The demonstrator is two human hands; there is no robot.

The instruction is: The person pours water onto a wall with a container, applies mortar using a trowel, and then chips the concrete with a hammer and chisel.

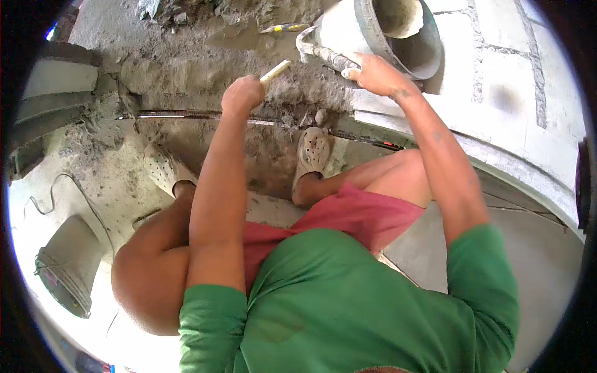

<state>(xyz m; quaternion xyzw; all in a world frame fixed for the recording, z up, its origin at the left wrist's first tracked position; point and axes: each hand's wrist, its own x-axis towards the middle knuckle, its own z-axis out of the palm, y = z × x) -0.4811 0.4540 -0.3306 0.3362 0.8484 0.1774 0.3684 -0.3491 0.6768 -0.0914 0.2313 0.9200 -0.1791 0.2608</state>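
My left hand (244,95) is closed round a short pale stick (275,71), whose blunt end points up and to the right over the dirt. My right hand (378,74) grips the grey, wrapped-looking handle of a claw hammer (336,58). The hammer's curved, dusty head is toward the left, a short way from the stick and apart from it. Right behind the hammer stands a pale bucket (341,26) with a dark rim, tilted, with a whitish container inside. Beyond the stick, a trowel with a yellow and black handle (285,28) lies on the soil.
A long thin dark bar (186,115) crosses the ground before my clog-covered feet (313,149). Pale block wall (507,81) rises at the right. At lower left, a grey bucket (74,261) lies tipped near a thin wire. Rubble (180,18) covers the far ground.
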